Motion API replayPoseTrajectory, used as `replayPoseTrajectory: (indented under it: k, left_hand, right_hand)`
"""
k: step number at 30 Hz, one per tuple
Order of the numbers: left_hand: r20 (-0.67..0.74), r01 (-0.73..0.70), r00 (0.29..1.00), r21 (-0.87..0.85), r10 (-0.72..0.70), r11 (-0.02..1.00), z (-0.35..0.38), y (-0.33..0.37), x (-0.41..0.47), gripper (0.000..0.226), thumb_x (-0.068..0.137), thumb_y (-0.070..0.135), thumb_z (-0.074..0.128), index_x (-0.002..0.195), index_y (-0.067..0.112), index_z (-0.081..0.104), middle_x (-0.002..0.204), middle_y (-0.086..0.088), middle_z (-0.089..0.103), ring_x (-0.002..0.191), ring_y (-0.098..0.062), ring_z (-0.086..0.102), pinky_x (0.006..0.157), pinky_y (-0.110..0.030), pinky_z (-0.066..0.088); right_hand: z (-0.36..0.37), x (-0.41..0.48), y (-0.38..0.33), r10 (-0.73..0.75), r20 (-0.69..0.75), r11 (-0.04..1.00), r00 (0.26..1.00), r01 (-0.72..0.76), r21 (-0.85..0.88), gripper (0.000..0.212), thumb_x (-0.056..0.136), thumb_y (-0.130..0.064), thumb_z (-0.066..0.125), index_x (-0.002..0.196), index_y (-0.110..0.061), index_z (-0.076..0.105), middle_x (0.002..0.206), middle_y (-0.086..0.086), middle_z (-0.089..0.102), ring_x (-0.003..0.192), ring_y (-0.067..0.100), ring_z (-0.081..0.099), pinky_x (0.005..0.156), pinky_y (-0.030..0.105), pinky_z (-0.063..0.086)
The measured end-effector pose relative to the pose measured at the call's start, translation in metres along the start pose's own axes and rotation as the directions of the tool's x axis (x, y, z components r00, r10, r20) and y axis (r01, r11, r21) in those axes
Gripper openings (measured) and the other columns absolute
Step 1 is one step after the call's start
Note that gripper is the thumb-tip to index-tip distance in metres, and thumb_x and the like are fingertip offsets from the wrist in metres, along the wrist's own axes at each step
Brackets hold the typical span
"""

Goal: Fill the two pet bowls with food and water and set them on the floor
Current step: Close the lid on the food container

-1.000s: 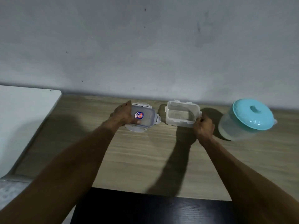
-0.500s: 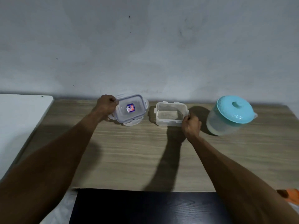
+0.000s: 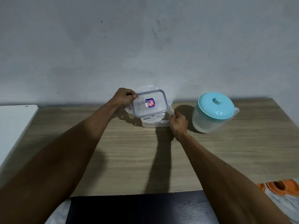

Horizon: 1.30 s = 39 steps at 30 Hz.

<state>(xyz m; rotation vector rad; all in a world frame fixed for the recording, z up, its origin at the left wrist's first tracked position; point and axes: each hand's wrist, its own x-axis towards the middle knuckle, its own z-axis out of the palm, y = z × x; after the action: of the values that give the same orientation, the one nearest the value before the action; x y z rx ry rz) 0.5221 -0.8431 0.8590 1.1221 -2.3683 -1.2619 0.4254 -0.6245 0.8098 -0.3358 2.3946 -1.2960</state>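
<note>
Clear plastic container (image 3: 149,105) is lifted and tilted in our left hand (image 3: 123,97), fingers closed on its edge, over the open tub (image 3: 155,123) on the wooden table (image 3: 129,151). Our right hand (image 3: 178,123) is closed on the tub's right rim. Pitcher (image 3: 212,115) sits lidded just beside it. We judge this early: food pour looks underway, water and floor placement left.

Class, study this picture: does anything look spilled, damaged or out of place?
Nothing looks spilled or broken. The left hand holds a lidded container tilted over the open container steadied by the right hand; the pitcher stands upright.
</note>
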Motion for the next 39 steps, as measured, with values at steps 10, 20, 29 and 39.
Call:
replayPoseTrajectory:
  k: [10, 20, 29, 39]
  left_hand:
    - [0.091, 0.04, 0.995, 0.075, -0.047, 0.996, 0.049, 0.009, 0.008, 0.016, 0.095, 0.013, 0.059, 0.101, 0.005, 0.072, 0.071, -0.006, 0.061, 0.049, -0.011, 0.057, 0.049, -0.018, 0.042]
    - [-0.023, 0.079, 0.997, 0.03, -0.079, 0.996, 0.064, 0.002, 0.01, 0.028, 0.093, 0.016, 0.064, 0.117, 0.003, 0.07, 0.121, -0.013, 0.068, 0.116, -0.025, 0.061, 0.09, -0.023, 0.042]
    - [0.021, 0.167, 0.986, -0.025, -0.167, 0.986, 0.062, -0.009, 0.0, 0.067, 0.085, 0.027, 0.074, 0.143, 0.006, 0.047, 0.142, -0.014, 0.053, 0.127, -0.026, 0.053, 0.096, -0.028, 0.041]
    - [0.025, 0.274, 0.961, -0.256, -0.277, 0.927, 0.068, -0.034, -0.037, 0.084, 0.046, 0.057, 0.08, 0.118, 0.025, 0.052, 0.115, -0.003, 0.067, 0.095, -0.027, 0.07, 0.066, -0.043, 0.059]
  right_hand:
    - [0.0, 0.033, 0.047, 0.123, 0.129, 0.933, 0.984, -0.158, 0.322, 0.034, 0.065, -0.054, 0.047, 0.079, -0.036, 0.072, 0.079, -0.004, 0.066, 0.084, 0.025, 0.059, 0.088, 0.05, 0.052]
    - [-0.004, 0.008, 0.025, 0.073, 0.094, 0.952, 0.993, -0.097, 0.29, 0.039, 0.083, -0.042, 0.063, 0.116, -0.021, 0.071, 0.107, 0.004, 0.075, 0.1, 0.029, 0.07, 0.092, 0.053, 0.056]
    - [-0.003, 0.006, 0.018, 0.07, 0.053, 0.981, 0.996, -0.078, 0.178, 0.046, 0.09, -0.041, 0.065, 0.125, -0.011, 0.065, 0.117, 0.009, 0.072, 0.11, 0.026, 0.065, 0.099, 0.043, 0.052]
    - [-0.01, 0.009, -0.007, -0.476, 0.102, 0.78, 0.873, 0.473, -0.41, 0.074, 0.078, -0.038, 0.069, 0.141, -0.008, 0.043, 0.146, 0.018, 0.041, 0.134, 0.036, 0.041, 0.104, 0.046, 0.041]
